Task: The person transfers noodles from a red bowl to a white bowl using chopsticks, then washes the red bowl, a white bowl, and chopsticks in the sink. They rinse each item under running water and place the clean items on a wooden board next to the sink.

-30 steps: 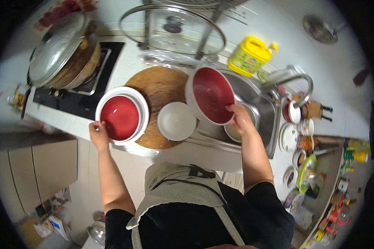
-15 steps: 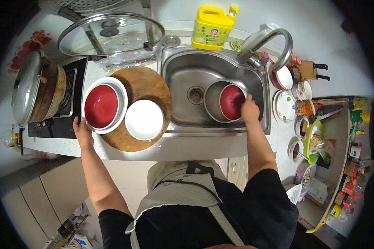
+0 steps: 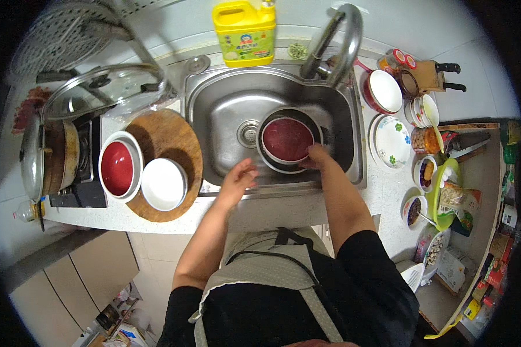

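In the sink [image 3: 214, 127], a bowl with a red inside [image 3: 287, 140] sits within a larger dark metal basin [image 3: 278, 114]. My right hand [image 3: 317, 157] grips the red bowl's near right rim; some of its fingers are hidden. Over the sink's front edge, my left hand [image 3: 237, 182] is empty, its fingers apart and slightly curled, close to the basin but not touching it. On the round wooden board [image 3: 182, 130] to the left, a white bowl with a red inside [image 3: 117, 169] rests in another white bowl. Beside them are stacked white bowls [image 3: 164, 184].
A curved faucet [image 3: 350, 49] rises behind the sink, beside a yellow detergent jug [image 3: 245, 37]. Plates [image 3: 392, 143], a white bowl [image 3: 385, 91] and food bowls line the right counter. Knives [image 3: 448, 68] stand in a block. A lidded pot [image 3: 55, 156] is at left.
My left hand has left the bowls on the board and moved right to the sink's front edge. The red bowl now sits more level in the basin. The view has shifted.
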The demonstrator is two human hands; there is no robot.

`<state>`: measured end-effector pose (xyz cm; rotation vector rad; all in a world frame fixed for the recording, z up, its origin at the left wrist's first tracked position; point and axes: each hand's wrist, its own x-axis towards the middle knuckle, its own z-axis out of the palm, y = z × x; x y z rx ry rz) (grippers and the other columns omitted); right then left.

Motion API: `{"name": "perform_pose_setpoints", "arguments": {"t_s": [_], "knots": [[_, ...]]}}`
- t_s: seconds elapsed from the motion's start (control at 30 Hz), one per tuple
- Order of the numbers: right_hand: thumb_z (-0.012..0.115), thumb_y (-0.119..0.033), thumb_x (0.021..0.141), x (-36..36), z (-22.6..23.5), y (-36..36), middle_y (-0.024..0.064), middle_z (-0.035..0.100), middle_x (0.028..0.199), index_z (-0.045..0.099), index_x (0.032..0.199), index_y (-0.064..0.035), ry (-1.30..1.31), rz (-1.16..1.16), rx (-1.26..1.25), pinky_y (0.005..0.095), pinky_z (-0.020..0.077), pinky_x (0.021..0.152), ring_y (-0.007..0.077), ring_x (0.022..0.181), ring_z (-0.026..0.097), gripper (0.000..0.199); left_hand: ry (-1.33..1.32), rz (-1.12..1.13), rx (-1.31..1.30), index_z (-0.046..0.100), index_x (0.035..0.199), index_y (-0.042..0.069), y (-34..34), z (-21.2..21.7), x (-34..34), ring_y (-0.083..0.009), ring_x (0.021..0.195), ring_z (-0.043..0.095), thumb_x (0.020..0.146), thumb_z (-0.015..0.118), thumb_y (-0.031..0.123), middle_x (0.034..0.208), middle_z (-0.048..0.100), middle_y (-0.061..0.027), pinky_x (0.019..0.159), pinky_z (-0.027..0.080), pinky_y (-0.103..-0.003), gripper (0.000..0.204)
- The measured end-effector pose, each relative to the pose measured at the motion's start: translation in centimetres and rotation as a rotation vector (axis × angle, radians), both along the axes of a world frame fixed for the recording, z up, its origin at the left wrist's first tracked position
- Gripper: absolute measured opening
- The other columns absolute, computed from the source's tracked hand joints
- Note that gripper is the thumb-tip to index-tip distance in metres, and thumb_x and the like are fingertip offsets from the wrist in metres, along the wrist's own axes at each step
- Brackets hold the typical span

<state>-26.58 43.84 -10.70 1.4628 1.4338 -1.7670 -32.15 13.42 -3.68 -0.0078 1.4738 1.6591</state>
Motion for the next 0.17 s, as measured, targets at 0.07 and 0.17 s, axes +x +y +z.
{"name": "perform_pose_setpoints", "arguments": {"t_s": [0.07,0.17], "knots": [[0.045,-0.006,0.088,0.7,-1.4,0.6,0.0315,0.058,0.115,0.039,0.137,0.0015,-0.009,-0.067,-0.129,0.0418,0.0632,0.064,0.0357,0.087,0.070,0.050,-0.150,0.002,-0.168,0.033,0.148,0.008,4.3,-1.9,0.1,-0.0249,0.123,0.052,0.096,0.062,0.024,0.136,0.049,-0.0136,0.095,0.050,-0.040,0.061],[0.046,-0.008,0.089,1.7,-3.9,1.3,0.0335,0.054,0.122,0.035,0.141,-0.0016,0.054,-0.082,-0.305,0.0377,0.0617,0.059,0.0374,0.090,0.070,0.053,-0.419,0.060,-0.134,0.016,0.154,0.011,8.8,-3.9,-0.5,-0.0299,0.140,0.027,0.091,0.067,0.038,0.149,0.032,-0.0141,0.096,0.047,-0.053,0.085]]}}
